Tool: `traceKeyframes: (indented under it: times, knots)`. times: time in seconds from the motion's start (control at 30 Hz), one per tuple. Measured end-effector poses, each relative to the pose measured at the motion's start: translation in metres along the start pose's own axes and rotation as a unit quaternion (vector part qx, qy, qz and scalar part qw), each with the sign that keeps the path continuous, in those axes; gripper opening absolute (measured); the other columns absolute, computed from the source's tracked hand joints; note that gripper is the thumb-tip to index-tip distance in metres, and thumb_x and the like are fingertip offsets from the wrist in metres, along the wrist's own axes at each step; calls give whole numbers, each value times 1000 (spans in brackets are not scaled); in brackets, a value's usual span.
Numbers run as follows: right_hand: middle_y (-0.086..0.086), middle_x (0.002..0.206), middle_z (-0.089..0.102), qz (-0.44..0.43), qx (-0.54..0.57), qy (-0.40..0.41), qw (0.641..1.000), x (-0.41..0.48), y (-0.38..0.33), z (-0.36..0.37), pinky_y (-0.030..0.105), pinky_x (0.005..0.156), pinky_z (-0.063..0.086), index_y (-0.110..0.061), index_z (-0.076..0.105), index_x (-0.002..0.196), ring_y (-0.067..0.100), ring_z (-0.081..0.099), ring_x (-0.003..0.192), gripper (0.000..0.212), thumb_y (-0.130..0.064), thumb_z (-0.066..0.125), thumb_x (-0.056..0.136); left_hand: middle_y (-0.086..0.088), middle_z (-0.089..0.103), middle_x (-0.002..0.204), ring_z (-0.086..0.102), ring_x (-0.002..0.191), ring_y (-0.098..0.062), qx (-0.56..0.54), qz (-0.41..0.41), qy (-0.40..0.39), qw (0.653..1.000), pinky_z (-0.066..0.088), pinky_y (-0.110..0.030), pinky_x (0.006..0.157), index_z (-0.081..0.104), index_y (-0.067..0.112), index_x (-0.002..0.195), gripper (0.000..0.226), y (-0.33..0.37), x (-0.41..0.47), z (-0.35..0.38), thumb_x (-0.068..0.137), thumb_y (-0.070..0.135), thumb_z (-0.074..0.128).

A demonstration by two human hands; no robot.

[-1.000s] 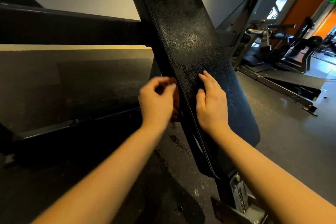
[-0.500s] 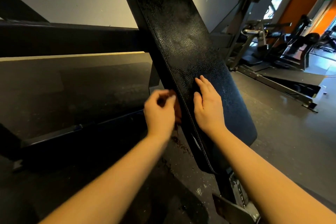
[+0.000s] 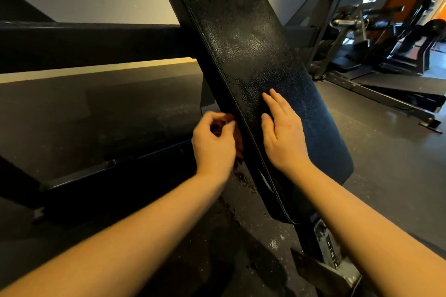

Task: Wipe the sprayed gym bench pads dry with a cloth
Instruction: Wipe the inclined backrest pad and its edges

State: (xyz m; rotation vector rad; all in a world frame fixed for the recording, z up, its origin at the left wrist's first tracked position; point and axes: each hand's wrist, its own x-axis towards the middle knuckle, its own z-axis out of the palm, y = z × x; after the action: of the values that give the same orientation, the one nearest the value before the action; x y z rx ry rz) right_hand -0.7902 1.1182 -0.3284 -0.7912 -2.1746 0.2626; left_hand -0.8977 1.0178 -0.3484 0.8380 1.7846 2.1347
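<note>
Grip: left hand [image 3: 213, 144] curled, thumb and fingertips pinching a rust-coloured cloth [image 3: 238, 138] against the pad's left side edge; right hand [image 3: 284, 137] laid flat, fingers straight and close together, pressed on the pad face.

Bench pad [image 3: 241, 43]: long, black pebbled vinyl, steeply tilted on its frame [image 3: 330, 248], lower end nearest the person. Its upper face had a sheen and was probably damp and slick. Judged firm and fixed in place, to be steadied with a flat palm rather than gripped.

Cloth: mostly hidden behind the left hand, beside the stitched seam. Judged soft and light, best held bunched in the fingers.
</note>
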Motion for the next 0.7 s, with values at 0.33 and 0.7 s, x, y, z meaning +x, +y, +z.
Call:
traceKeyframes:
  times: [0.33,0.7]
  knots:
    - [7,158,41,0,2,2,1000,-2,-1,-2,40,122,28,-10,50,148,23,36,147,54,-29,40,98,9,70,79,66,79,1,18,-14,-93,995,49,-19,77,67,30,84,22,-12,-45,-7,89,9,74]
    - [6,159,40,9,-13,-4,1000,-5,-2,-2,34,121,25,-11,50,148,22,36,147,54,-27,41,98,10,70,87,68,85,-3,-2,-72,-132,989,52,-19,75,65,34,87,20,-18,-78,-9,93,15,72]
